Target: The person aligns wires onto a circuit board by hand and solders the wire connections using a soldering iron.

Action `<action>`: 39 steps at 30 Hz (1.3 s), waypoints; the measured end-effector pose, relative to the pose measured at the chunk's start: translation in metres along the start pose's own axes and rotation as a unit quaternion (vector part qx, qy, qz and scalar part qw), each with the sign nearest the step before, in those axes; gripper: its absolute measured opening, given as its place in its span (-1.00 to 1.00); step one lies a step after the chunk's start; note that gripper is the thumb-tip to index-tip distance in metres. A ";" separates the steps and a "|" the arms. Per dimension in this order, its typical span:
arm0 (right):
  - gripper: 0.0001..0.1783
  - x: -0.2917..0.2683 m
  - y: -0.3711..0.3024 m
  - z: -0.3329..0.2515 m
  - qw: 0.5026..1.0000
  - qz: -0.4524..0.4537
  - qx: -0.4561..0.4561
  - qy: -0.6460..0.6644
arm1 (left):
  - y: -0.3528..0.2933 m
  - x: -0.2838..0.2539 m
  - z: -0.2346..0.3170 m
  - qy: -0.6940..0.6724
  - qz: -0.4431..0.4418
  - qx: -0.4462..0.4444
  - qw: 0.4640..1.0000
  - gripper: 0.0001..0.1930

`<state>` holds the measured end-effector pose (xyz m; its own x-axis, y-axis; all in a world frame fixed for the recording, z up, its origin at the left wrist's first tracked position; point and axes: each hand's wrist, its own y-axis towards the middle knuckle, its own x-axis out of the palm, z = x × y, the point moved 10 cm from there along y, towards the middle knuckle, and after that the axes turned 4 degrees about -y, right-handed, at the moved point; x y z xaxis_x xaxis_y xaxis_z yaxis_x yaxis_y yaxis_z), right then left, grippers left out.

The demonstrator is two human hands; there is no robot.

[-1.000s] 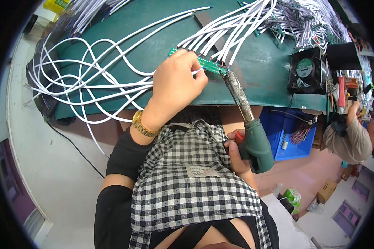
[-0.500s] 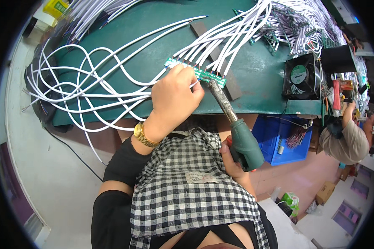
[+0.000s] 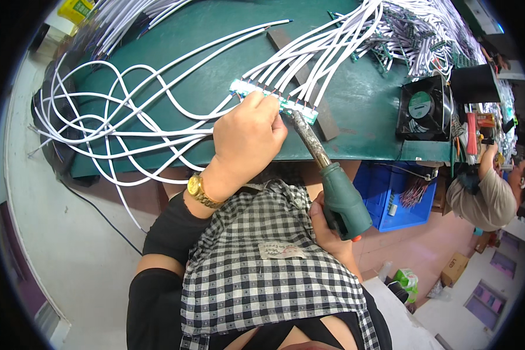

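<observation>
My left hand [image 3: 248,131] pinches a white cable [image 3: 195,135] at the near edge of a narrow circuit board [image 3: 243,87]; the fingers hide the cable's end. Several white cables [image 3: 332,44] with thin wire ends join the board's far edge. My right hand [image 3: 328,233] is closed round the green handle of a large soldering iron [image 3: 345,198]. Its dark, worn tip meets the board just right of my left fingertips. Whether it touches a wire there is hidden.
Loose white cables loop over the green table [image 3: 216,58] at left. A dark bar [image 3: 328,125] lies under the board. At right stand a black fan [image 3: 420,106] and a heap of cables with boards [image 3: 414,41]. A blue bin [image 3: 411,219] sits below; another person [image 3: 484,201] is beyond.
My left fingers have shifted slightly along the board, and the board's surface looks brighter. The soldering iron stays at nearly the same spot.
</observation>
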<state>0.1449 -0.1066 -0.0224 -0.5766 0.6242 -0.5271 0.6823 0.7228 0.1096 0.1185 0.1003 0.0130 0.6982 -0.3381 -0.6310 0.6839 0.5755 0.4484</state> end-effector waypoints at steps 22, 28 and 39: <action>-0.66 -0.014 -0.019 0.025 0.990 0.046 0.078 0.109 | 0.000 0.003 -0.002 0.005 0.008 -0.005 1.000 -0.86; -0.64 -0.013 -0.018 0.028 0.989 0.058 0.078 0.109 | 0.000 0.000 -0.001 0.009 0.013 0.003 1.000 -0.85; -0.81 -0.010 0.000 0.008 1.000 0.029 -0.002 -0.009 | 0.000 -0.001 -0.003 -0.009 0.011 0.003 1.000 -0.84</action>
<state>0.1540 -0.1150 -0.0238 -0.5280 0.6599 -0.5346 0.7125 0.6868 0.1440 0.1174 0.1027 0.0114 0.7161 -0.3386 -0.6103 0.6702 0.5781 0.4656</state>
